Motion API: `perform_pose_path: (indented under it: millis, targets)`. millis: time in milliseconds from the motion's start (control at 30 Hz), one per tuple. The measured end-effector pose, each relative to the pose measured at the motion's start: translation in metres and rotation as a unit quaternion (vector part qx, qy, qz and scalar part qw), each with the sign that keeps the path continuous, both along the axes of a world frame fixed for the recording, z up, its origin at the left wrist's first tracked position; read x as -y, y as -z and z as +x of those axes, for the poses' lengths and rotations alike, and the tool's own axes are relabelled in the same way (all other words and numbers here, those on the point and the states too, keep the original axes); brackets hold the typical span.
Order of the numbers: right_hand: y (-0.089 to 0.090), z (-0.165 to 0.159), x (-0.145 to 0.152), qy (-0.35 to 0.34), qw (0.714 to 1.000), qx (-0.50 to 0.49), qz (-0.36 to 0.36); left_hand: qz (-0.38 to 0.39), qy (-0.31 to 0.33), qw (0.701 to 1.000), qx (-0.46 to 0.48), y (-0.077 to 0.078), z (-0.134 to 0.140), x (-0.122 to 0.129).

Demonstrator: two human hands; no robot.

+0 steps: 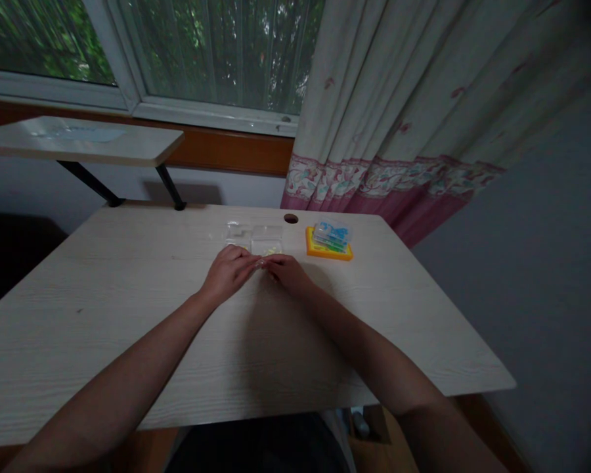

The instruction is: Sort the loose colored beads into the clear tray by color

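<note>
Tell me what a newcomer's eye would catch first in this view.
Likely the left hand and right hand, pinching a small clear item over the table. Next, the bright orange tray to their right, topped with clear plastic boxes. Behind, the flowered curtain hangs beside the window.

Left hand [230, 270] and right hand [288, 270] nearly together over desk [128, 263], item [262, 263] between fingertips; case [267, 232] just beyond them; tray [329, 255] right of right hand, boxes [333, 231] stacked on it; hole [291, 218] in desk beyond right hand, past case; raised shelf [128, 141] beyond left hand, farther left; window [226, 59] beyond shelf; curtain [374, 118] behind tray
</note>
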State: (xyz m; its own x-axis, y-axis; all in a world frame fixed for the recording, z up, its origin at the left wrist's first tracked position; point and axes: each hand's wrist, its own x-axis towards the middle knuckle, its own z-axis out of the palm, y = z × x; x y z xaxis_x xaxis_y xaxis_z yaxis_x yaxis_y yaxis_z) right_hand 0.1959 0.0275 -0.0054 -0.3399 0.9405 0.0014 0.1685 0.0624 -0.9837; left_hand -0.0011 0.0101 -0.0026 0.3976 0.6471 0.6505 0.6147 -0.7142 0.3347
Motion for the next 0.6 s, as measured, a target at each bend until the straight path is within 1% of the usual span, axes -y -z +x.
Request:
perform_pose_path:
  millis: [100,267,367,500,600]
  targets:
    - [-0.002,0.000,0.000,-0.018,1.000,-0.016,-0.013,0.016,-0.004,1.000,0.002,-0.001,0.000,0.000]
    - [0.000,0.000,0.000,-0.031,0.996,-0.066,-0.060,0.035,-0.007,0.999,-0.005,-0.002,-0.001,0.000]
    - [0.002,-0.002,0.001,-0.018,0.994,-0.080,-0.075,0.040,-0.013,0.999,-0.011,-0.002,-0.001,0.000]
    - [0.002,-0.008,0.005,0.017,0.994,-0.064,-0.084,0.042,-0.025,0.999,-0.023,-0.002,0.000,-0.001]
    - [0.001,-0.011,0.007,0.051,0.996,-0.029,-0.063,0.034,-0.035,0.998,-0.036,-0.002,-0.001,-0.002]
